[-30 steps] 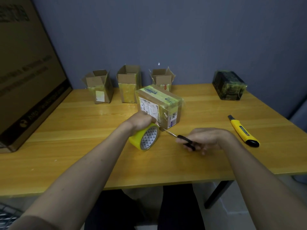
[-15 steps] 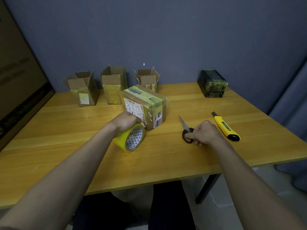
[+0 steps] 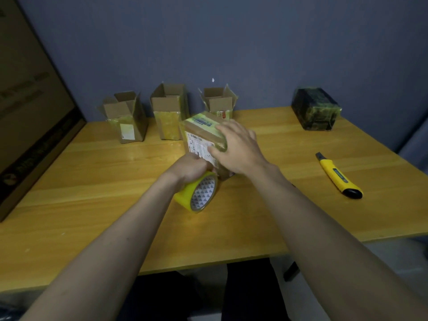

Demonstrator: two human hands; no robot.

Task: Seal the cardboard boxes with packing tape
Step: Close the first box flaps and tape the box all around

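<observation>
- Bench: taped box stands mid-bench, long axis running away from you.
- Your right hand lies flat on the box, fingers spread, nearer to it.
- Your left hand grips the tape roll, touching the box's near face.

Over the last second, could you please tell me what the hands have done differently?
The right hand let go of the scissors, which are now out of sight, and moved left onto the closed box, fingers spread over its top and side. The left hand kept its grip on the yellow tape roll against the box. The yellow knife and three open boxes stayed put.
</observation>
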